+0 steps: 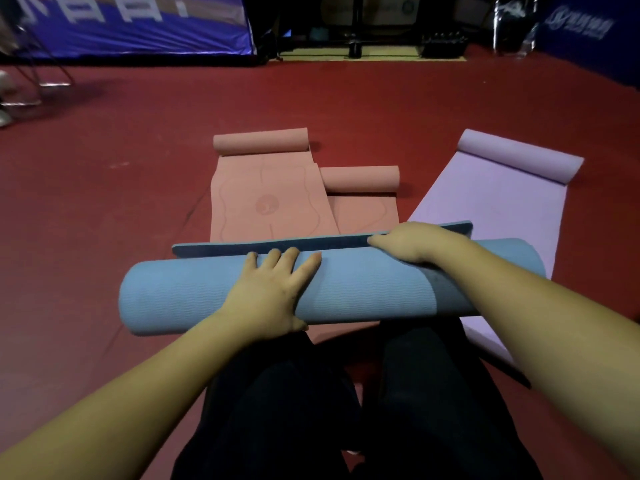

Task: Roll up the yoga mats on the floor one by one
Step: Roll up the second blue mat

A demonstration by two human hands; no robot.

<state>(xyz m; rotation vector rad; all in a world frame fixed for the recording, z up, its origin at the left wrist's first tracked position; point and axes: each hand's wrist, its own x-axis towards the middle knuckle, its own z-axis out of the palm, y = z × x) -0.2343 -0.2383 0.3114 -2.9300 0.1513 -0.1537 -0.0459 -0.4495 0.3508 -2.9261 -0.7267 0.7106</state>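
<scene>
Blue mat point(346, 289) lies across the foreground on the red floor point(104, 202), almost fully rolled into a thick cylinder just ahead of the person's knees. A short unrolled strip of it remains on the far side of the roll, its darker underside edge showing as a thin band. Left hand point(270, 292) rests flat on top of the roll, left of its middle: fingers straight and spread, reaching over the crest, thumb down on the near face; it presses and grips nothing. Right hand point(415, 242) sits on the far upper edge of the roll, right of its middle, fingers bent over the crest toward the loose strip; whether they pinch the strip or only press on it, cannot tell. Both forearms are bare. Dark trousers point(381, 410) fill the bottom centre. Beyond the roll, two pink mats point(263, 199) lie side by side, partly unrolled, each with a small roll at its far end; the right one sits nearer and overlaps the left one's edge. To the right, a lilac mat point(502, 202) runs diagonally, also with its far end rolled; its near part passes under the blue roll's right end. Blue banners point(138, 26) stand along the back wall, with dark equipment between them, too dim to identify.
</scene>
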